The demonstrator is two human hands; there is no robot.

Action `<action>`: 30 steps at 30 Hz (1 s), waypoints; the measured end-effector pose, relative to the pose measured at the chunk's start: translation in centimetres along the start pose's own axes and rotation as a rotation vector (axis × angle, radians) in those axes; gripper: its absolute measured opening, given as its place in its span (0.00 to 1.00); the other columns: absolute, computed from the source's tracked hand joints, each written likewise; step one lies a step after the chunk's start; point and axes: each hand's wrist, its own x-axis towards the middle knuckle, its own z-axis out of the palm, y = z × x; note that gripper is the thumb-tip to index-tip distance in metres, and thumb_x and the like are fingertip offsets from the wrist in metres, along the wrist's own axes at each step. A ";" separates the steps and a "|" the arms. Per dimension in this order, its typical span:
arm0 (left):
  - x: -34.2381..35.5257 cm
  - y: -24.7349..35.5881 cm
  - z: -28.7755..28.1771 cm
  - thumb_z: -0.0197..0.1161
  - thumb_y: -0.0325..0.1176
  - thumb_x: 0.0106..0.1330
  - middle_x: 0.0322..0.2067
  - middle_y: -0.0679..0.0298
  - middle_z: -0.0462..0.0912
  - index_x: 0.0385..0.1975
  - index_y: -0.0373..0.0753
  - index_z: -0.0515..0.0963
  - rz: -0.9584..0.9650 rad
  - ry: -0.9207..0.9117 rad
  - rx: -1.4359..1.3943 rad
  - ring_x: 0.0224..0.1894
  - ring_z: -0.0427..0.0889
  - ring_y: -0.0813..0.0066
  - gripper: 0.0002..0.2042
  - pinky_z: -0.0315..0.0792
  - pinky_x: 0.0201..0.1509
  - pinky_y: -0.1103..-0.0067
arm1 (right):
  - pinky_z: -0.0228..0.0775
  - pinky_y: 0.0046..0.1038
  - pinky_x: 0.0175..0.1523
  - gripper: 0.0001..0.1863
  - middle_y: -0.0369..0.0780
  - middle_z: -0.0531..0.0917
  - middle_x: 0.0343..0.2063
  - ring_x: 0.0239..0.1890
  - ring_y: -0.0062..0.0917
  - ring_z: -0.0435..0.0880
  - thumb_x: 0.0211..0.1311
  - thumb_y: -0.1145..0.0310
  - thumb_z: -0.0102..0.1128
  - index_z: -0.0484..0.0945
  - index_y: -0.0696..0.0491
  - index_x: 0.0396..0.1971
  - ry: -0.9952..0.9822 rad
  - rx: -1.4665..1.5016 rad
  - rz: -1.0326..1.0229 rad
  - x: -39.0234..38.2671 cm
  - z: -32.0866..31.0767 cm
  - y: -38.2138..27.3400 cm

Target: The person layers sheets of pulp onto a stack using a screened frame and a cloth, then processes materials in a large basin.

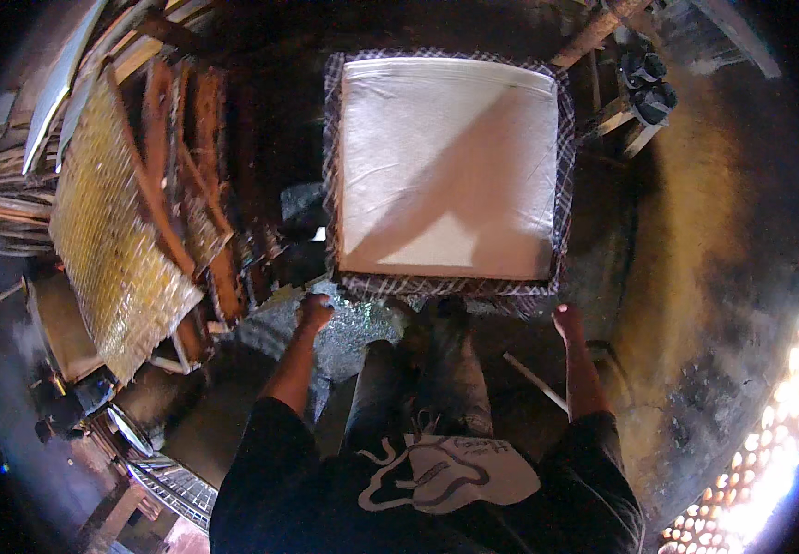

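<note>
A square frame covered in smooth pale cloth (445, 138) lies ahead of me, edged with dark checked fabric (408, 288), a shadow across its surface. My left hand (316, 310) is curled closed just below its lower left corner. My right hand (564, 319) is closed just below the lower right corner. Both look slightly apart from the cloth, and whatever their fingers hold, if anything, is hidden.
At left, a glossy yellowish textured sheet (118, 249) leans with wooden boards (207, 111) and bundled sticks. A wooden stand (623, 118) with dark objects is at upper right. A pale rod (533, 379) lies near my legs. A stained wall (713, 231) curves along the right.
</note>
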 end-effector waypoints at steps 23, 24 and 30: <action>27.5 13.0 -19.4 0.63 0.54 0.52 0.46 0.66 0.71 0.50 0.41 0.69 -0.661 -0.022 -1.124 0.45 0.68 0.71 0.30 0.62 0.50 0.67 | 0.68 0.26 0.38 0.10 0.35 0.77 0.31 0.34 0.22 0.74 0.55 0.70 0.54 0.75 0.50 0.39 0.059 1.207 -0.029 26.5 -15.4 -15.7; 28.1 14.1 -18.4 0.63 0.52 0.53 0.45 0.66 0.72 0.48 0.40 0.70 -0.415 -0.022 -0.987 0.43 0.69 0.72 0.28 0.63 0.47 0.68 | 0.69 0.27 0.40 0.09 0.35 0.77 0.32 0.34 0.23 0.74 0.58 0.69 0.52 0.75 0.49 0.39 0.022 1.110 0.084 25.7 -12.5 -13.1; 27.4 12.0 -24.3 0.55 0.46 0.62 0.30 0.70 0.78 0.37 0.43 0.76 -0.325 0.226 -1.691 0.28 0.72 0.78 0.14 0.64 0.32 0.81 | 0.60 0.39 0.53 0.33 0.37 0.74 0.50 0.51 0.30 0.72 0.58 0.42 0.43 0.64 0.48 0.57 -0.298 1.117 0.539 11.9 -8.6 -14.3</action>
